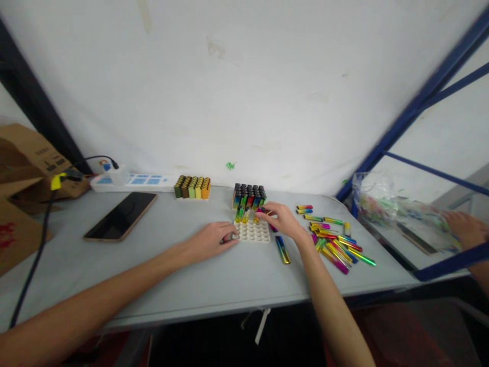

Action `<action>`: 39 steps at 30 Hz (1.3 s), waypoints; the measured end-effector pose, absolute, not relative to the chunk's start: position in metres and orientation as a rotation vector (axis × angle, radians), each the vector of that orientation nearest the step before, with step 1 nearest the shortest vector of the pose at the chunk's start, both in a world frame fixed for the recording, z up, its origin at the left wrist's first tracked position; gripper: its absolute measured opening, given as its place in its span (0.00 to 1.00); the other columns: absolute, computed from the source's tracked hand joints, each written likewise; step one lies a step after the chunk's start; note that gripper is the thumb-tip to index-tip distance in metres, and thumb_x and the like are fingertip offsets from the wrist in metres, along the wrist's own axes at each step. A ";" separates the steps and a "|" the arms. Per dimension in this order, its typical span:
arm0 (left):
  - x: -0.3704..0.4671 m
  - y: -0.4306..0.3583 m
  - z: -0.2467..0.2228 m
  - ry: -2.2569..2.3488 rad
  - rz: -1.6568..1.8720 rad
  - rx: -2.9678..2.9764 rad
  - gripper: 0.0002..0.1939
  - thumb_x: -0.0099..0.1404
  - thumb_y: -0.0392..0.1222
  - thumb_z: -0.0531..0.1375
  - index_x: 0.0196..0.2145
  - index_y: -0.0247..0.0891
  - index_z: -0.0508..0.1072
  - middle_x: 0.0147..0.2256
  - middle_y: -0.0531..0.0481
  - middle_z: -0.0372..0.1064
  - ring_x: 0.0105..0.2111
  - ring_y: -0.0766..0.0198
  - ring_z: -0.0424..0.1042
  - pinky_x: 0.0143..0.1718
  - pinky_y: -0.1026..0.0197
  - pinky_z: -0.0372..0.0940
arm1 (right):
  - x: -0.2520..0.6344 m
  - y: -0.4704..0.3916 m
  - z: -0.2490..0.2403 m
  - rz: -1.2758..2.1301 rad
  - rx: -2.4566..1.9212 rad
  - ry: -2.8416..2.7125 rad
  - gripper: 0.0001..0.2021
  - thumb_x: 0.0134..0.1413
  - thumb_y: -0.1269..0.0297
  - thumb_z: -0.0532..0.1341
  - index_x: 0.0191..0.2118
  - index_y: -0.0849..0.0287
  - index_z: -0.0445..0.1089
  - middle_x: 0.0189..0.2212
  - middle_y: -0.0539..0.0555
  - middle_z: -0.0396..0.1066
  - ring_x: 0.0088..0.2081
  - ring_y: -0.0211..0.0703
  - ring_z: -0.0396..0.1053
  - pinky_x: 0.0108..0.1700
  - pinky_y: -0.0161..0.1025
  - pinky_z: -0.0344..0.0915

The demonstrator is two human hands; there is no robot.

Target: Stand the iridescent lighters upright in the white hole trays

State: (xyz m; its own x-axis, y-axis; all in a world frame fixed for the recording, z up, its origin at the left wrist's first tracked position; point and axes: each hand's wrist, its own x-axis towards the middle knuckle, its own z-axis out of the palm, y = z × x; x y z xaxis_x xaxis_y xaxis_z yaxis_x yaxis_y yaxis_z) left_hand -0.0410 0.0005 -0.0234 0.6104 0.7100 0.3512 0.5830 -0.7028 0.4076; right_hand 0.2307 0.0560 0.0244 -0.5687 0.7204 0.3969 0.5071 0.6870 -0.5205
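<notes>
A white tray (252, 232) with rows of round holes lies on the table in front of me. A few shiny green-yellow lighters (240, 215) stand upright in its far-left holes. My right hand (281, 219) is over the tray's far-right part, fingertips pinched on a lighter with a yellow end, mostly hidden by the fingers. My left hand (218, 238) rests at the tray's left edge with curled fingers; something small and dark shows between them, too blurred to name. A blue-gold lighter (282, 250) lies right of the tray.
Behind the tray stands a full block of dark-topped lighters (249, 196); another block (192, 187) is farther left. Loose metallic lighters (336, 247) are piled right. A phone (121, 216), power strip (147, 182) and cardboard box (34, 158) lie left. Another person's hand (466, 229) is beyond the blue frame (405, 109).
</notes>
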 end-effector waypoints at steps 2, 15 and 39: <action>-0.041 0.000 -0.023 1.057 0.722 2.585 0.08 0.72 0.44 0.58 0.40 0.38 0.74 0.28 0.54 0.64 0.27 0.63 0.65 0.34 0.63 0.60 | 0.227 0.057 0.020 0.480 -0.960 -2.341 0.20 0.69 0.49 0.57 0.34 0.59 0.74 0.30 0.53 0.73 0.33 0.42 0.70 0.37 0.37 0.68; -0.041 0.001 -0.027 1.052 0.729 2.576 0.09 0.73 0.46 0.57 0.40 0.38 0.74 0.27 0.54 0.65 0.27 0.63 0.66 0.34 0.62 0.59 | 0.217 0.058 0.007 0.566 -1.007 -2.113 0.23 0.57 0.39 0.64 0.37 0.56 0.68 0.29 0.50 0.72 0.25 0.41 0.75 0.29 0.38 0.73; -0.042 0.002 -0.026 1.038 0.719 2.579 0.07 0.71 0.44 0.58 0.37 0.39 0.72 0.28 0.54 0.66 0.28 0.63 0.65 0.35 0.63 0.59 | 0.203 0.066 0.003 0.509 -1.020 -2.227 0.27 0.59 0.37 0.62 0.25 0.55 0.59 0.18 0.44 0.63 0.21 0.37 0.63 0.26 0.34 0.55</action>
State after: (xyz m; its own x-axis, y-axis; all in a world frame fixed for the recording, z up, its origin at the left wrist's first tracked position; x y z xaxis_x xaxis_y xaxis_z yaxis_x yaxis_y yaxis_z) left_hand -0.0418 0.0016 -0.0262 0.6203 0.7044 0.3452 0.5708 -0.7071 0.4174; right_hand 0.2026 0.0665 0.0029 -0.5026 0.7756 0.3820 0.5326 0.6258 -0.5699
